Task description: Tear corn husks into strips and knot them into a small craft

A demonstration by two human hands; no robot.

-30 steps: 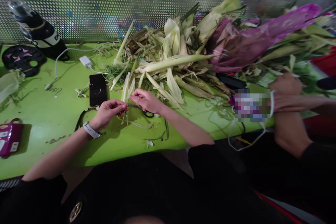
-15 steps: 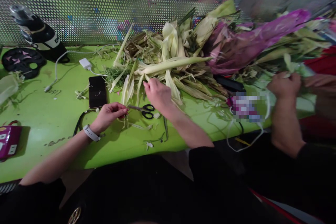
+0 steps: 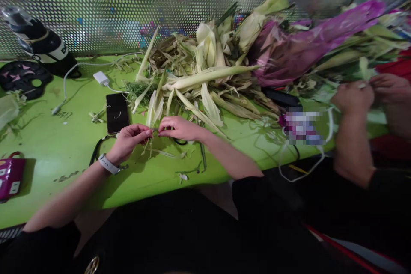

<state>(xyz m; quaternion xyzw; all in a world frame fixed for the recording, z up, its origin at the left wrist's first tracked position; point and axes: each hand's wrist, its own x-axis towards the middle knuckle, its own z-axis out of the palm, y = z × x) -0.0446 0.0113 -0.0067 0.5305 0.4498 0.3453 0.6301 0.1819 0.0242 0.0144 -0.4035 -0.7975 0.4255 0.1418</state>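
Observation:
My left hand (image 3: 130,138), with a white watch on the wrist, is pinched shut on a thin pale leaf strip (image 3: 154,130) just above the green table (image 3: 64,137). My right hand (image 3: 180,128) meets it from the right, fingers pinched on the same strip. Black-handled scissors (image 3: 180,141) lie on the table mostly hidden under my right hand. A big pile of pale yellow-green leaves (image 3: 205,72) lies right behind both hands.
A black phone (image 3: 117,112) lies left of the pile, with a white charger (image 3: 101,78) and cable behind it. A dark bottle (image 3: 38,43) stands at the back left by the perforated metal wall. Another person's hands (image 3: 356,96) handle leaves near a purple bag (image 3: 308,51) at right.
My right hand reached out to the leaf pile, uncovering the scissors, then came back to meet my left hand at the strip. The other person's hands rose to the leaves at right.

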